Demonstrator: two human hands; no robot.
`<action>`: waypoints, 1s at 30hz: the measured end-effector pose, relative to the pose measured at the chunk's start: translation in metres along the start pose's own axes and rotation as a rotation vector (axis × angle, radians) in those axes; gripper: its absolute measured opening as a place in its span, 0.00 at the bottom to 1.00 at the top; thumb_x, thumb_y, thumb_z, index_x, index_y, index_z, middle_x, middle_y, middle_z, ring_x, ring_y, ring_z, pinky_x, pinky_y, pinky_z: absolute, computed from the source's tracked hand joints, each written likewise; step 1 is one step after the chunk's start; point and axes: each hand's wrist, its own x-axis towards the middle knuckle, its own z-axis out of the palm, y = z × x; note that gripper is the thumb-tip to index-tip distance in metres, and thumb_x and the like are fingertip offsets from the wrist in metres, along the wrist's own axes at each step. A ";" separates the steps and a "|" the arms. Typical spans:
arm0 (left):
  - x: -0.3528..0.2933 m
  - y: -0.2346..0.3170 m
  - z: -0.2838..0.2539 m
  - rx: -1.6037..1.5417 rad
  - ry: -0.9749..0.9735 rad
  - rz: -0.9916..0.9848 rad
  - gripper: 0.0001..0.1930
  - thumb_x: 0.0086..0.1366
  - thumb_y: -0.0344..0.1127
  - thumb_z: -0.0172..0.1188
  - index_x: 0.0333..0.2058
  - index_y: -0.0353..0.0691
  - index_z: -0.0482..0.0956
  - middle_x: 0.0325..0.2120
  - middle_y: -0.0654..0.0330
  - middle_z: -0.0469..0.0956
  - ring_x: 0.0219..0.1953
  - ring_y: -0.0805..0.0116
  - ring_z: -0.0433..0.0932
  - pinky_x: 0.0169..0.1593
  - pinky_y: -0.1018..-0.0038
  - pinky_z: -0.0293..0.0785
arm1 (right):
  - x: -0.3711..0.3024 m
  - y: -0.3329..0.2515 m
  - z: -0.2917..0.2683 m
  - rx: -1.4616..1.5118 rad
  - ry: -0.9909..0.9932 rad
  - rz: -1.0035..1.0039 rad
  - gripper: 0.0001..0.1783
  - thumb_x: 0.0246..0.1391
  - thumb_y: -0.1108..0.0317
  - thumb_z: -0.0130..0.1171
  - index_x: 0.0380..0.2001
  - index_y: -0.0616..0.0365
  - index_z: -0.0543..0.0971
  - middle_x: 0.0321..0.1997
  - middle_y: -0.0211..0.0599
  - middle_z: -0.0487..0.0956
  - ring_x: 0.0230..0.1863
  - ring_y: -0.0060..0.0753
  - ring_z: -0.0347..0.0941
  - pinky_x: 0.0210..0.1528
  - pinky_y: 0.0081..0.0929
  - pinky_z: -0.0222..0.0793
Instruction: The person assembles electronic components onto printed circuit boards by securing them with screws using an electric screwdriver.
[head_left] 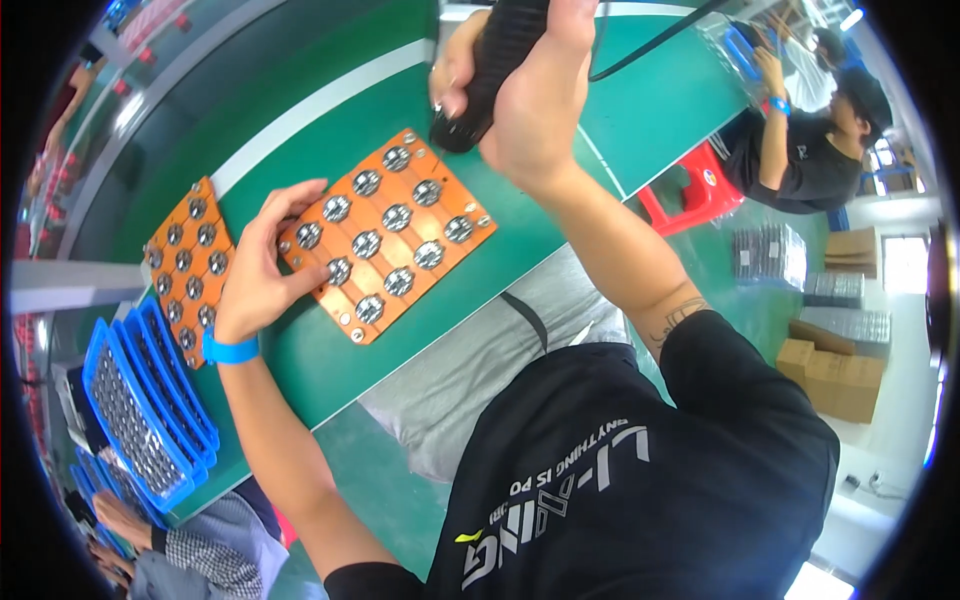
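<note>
An orange square fixture board (383,247) with rows of round black-and-silver parts lies on the green table. My left hand (265,255) grips its left edge, thumb on top by one of the round parts (340,270) and fingers bent at the far side. Above the board's far right side, my right hand (535,105) is closed around a black electric screwdriver (508,60) with a ribbed grip. Its lower end points down and stays apart from the board. A second orange board (188,262) with similar round parts rests to the left.
Blue trays (140,415) full of small parts stand stacked at the table's left end, near another person's sleeve (205,550). A black cord (655,42) runs at the upper right. Beyond are a red stool (700,190), a seated person (815,150) and cardboard boxes (835,380).
</note>
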 end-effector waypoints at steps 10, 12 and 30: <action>-0.004 0.005 0.000 -0.082 0.004 -0.069 0.30 0.44 0.15 0.68 0.50 0.36 0.75 0.43 0.60 0.74 0.46 0.64 0.74 0.57 0.68 0.73 | -0.068 0.090 0.044 0.051 -0.446 0.049 0.38 0.67 0.36 0.55 0.52 0.67 0.70 0.17 0.36 0.73 0.15 0.23 0.69 0.19 0.22 0.64; -0.006 0.002 -0.002 -0.063 0.000 -0.110 0.30 0.45 0.15 0.68 0.50 0.36 0.75 0.43 0.61 0.74 0.45 0.65 0.74 0.54 0.69 0.75 | -0.070 0.091 0.045 0.062 -0.467 0.091 0.38 0.66 0.36 0.55 0.52 0.67 0.70 0.16 0.36 0.73 0.15 0.23 0.69 0.19 0.22 0.64; -0.007 0.000 0.000 0.012 0.028 -0.026 0.23 0.49 0.15 0.63 0.46 0.33 0.75 0.40 0.58 0.77 0.42 0.69 0.76 0.44 0.72 0.78 | -0.076 0.096 0.045 0.068 -0.487 0.059 0.30 0.65 0.48 0.65 0.52 0.64 0.70 0.19 0.32 0.74 0.16 0.19 0.68 0.20 0.19 0.64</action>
